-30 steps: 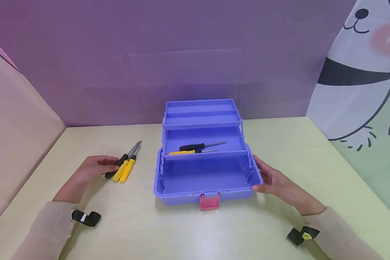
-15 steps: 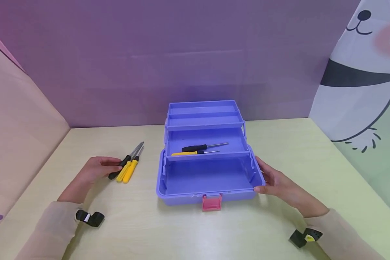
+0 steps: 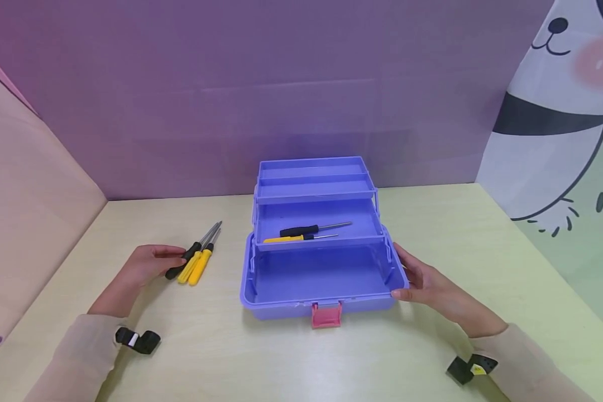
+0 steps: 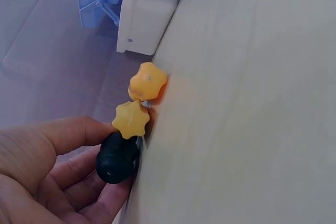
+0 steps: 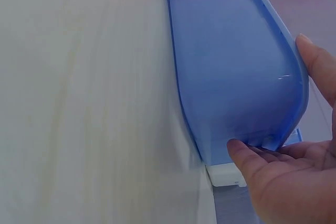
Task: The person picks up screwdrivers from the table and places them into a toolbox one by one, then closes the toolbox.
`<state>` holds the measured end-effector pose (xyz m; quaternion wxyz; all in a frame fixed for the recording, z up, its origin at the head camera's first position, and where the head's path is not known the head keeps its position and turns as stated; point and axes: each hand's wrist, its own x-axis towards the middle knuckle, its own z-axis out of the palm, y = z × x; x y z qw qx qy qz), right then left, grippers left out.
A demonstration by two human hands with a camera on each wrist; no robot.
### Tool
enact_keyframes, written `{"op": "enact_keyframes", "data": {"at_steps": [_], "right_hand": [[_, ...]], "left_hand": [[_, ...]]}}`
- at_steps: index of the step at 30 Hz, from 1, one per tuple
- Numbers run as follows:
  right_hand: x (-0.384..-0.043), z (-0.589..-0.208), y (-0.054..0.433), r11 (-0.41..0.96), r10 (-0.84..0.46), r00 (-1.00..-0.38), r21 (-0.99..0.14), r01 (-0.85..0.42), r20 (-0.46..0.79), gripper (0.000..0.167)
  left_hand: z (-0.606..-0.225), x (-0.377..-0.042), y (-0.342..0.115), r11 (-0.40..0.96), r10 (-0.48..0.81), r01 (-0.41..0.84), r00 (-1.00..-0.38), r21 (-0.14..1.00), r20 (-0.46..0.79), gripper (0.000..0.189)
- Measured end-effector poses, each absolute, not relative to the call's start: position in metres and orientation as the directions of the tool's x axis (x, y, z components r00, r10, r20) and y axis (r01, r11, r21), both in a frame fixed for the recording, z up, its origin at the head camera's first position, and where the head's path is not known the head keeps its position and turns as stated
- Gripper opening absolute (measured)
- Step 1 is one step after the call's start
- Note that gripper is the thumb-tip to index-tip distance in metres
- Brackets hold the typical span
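Pinching the black screwdriver (image 4: 115, 160) between thumb and fingers of the left hand (image 3: 151, 262), beside two yellow screwdrivers (image 3: 200, 269), left of the purple-blue toolbox (image 3: 281, 310) at table (image 3: 206, 357) level; cannot tell whether lifted. Gripping the toolbox's near right corner with the right hand (image 3: 424, 283). Likely light, stiff, hard to break, perhaps slick; best held by the thick handle (image 3: 173, 272).

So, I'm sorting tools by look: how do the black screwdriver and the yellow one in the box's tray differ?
The black screwdriver has an all-black handle; the yellow screwdriver has a yellow one with a black collar. The black one lies farther back; the yellow one lies by the front edge of the tray. Both lie in the tray, shafts pointing right.
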<state>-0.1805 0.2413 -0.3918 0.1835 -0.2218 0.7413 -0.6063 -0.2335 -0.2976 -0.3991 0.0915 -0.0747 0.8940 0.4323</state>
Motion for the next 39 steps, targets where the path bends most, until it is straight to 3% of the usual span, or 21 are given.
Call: {"op": "enact_keyframes", "data": {"at_steps": [30,39], "right_hand": [[-0.1813,-0.3931,0.2435,0.173,-0.549,-0.836,-0.98,-0.099,-0.012,0.091],[-0.1831,-0.3954,0.2424,0.157,-0.562,-0.827,-0.982,-0.108,0.001,0.091]], "left_hand": [[-0.3998,-0.2314,-0.2966,0.563,-0.083,-0.197,-0.98,0.802,-0.182,0.047],[-0.3921,-0.2298,-0.2968,0.538,-0.053,-0.142,-0.989,0.831,-0.135,0.045]]}}
